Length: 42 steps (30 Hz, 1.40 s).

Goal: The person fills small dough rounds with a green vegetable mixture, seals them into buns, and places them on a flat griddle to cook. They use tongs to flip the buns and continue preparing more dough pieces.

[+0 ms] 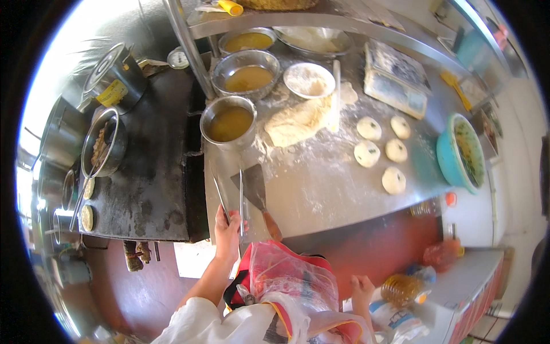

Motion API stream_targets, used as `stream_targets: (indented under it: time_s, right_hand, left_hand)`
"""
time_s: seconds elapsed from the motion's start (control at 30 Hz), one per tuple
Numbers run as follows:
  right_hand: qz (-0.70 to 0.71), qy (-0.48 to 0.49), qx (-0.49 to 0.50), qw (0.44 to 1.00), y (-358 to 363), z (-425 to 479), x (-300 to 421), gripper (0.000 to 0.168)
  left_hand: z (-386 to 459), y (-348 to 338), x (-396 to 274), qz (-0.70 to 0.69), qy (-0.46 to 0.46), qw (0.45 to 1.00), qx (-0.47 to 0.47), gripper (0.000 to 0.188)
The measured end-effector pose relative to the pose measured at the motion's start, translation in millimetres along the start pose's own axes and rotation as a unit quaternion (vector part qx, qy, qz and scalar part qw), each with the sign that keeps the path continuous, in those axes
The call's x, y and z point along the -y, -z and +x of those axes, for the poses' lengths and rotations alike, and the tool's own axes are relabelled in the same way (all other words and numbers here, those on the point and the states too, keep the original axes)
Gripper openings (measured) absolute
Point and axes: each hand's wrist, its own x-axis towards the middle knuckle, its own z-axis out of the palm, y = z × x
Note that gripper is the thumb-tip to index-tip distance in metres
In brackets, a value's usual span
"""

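My left hand [227,228] grips metal tongs [240,202] at the near left corner of the steel table [309,206]. Right beside them lies a scraper [254,189] with a wide metal blade and a wooden handle. My right hand [363,289] hangs low, right of my apron, with its fingers curled; I cannot tell whether it holds anything. A large piece of dough [296,122] rests on the floured tabletop, near a white rolling pin [336,96]. Several filled dough rounds [366,153] sit to its right. A steel bowl of yellow liquid [227,123] stands beyond the tongs.
A black griddle [150,172] at left carries flat cakes [87,217], a steel bowl of food [103,144] and a lidded pot [115,79]. A floury scale [397,79] stands at back right, a turquoise basin [447,150] at the right edge. An overhead shelf [275,19] crosses the back.
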Motion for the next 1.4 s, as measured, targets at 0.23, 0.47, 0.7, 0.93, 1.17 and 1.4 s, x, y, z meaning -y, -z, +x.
stream_targets:
  time_s: [0.23, 0.47, 0.7, 0.93, 1.17, 1.4]
  right_hand:
    - [-0.017, 0.489, 0.177, 0.854, -103.4, 162.4, 234.4, 0.046]
    - [-0.237, 0.701, 0.190, 0.645, -226.7, 230.3, 359.1, 0.037]
    - [-0.312, 0.641, 0.341, 0.613, -223.9, 242.9, 391.1, 0.021]
    - [0.108, 0.516, 0.459, 0.715, -100.0, 208.5, 256.4, 0.032]
    - [0.247, 0.090, 0.256, 0.930, -2.6, 311.8, 181.1, 0.032]
    - [0.167, 0.180, 0.197, 0.949, -8.4, 362.0, 150.0, 0.028]
  left_hand:
    - [-9.4, -15.2, 1.0, 0.224, -0.173, 0.956, -0.071, 0.055]
    - [-73.5, -68.6, 1.1, 0.206, -0.170, 0.947, -0.180, 0.051]
    - [-78.1, -107.0, -17.3, -0.056, -0.114, 0.971, -0.204, 0.045]
    - [16.7, -163.4, -22.7, -0.404, -0.035, 0.914, 0.018, 0.046]
    - [2.7, -302.8, 9.0, -0.269, 0.146, 0.918, 0.253, 0.031]
    - [27.2, -319.6, 51.6, -0.188, 0.232, 0.950, 0.095, 0.043]
